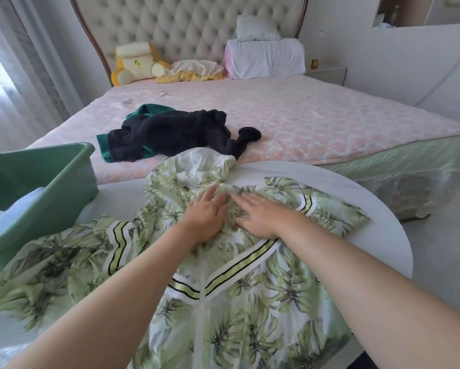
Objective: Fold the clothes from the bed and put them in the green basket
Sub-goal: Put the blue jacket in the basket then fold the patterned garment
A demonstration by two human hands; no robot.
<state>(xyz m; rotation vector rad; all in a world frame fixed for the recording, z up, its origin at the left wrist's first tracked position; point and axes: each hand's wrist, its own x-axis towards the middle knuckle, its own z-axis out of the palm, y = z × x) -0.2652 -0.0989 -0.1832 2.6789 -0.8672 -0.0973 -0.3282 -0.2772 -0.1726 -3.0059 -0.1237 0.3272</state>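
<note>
A green-and-white leaf-print jacket [253, 283] with striped bands lies spread over a round white table [362, 198], sleeves out to both sides. My left hand [206, 213] and my right hand [258, 213] press flat on the jacket near its collar and white hood, fingers straight, side by side. The green basket [64, 166] stands at the left on the table, with something pale blue inside. On the pink bed [316, 121] beyond lie a crumpled black garment [175, 131] and a dark green one [149, 110] under it.
Pillows, a folded white blanket [266, 58] and a yellow cushion [135, 63] sit by the tufted headboard. A curtain hangs at the left. White floor shows to the right of the table, and the bed's foot edge touches the table's far side.
</note>
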